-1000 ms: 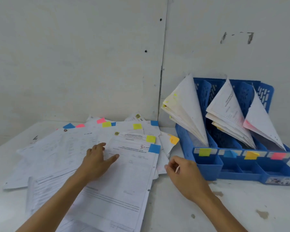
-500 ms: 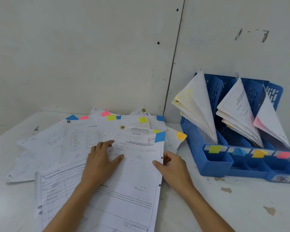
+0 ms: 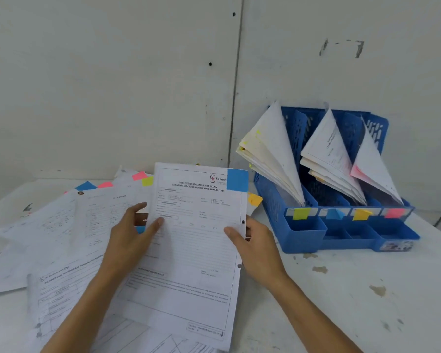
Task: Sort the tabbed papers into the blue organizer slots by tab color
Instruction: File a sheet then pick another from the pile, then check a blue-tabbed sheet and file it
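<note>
White walls meet behind a stained white table (image 3: pixel 367 289), where your loose tabbed papers (image 3: pixel 61 225) sprawl on the left and the blue organizer (image 3: pixel 273 200) stands at the right, sheets leaning in its slots. You hold one printed form (image 3: pixel 196 250) above the pile, left hand (image 3: pixel 130 240) pinching its left edge, right hand (image 3: pixel 257 248) pinching its right edge, thumbs on top. Its blue tab (image 3: pixel 237 180) sits at the top right corner.

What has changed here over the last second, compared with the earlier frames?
The right hand moved from the table to the right edge of the blue-tabbed sheet and pinches it; the left hand, earlier flat on it, grips its left edge. Together they lifted it off the pile. The pile and blue organizer stayed put.
</note>
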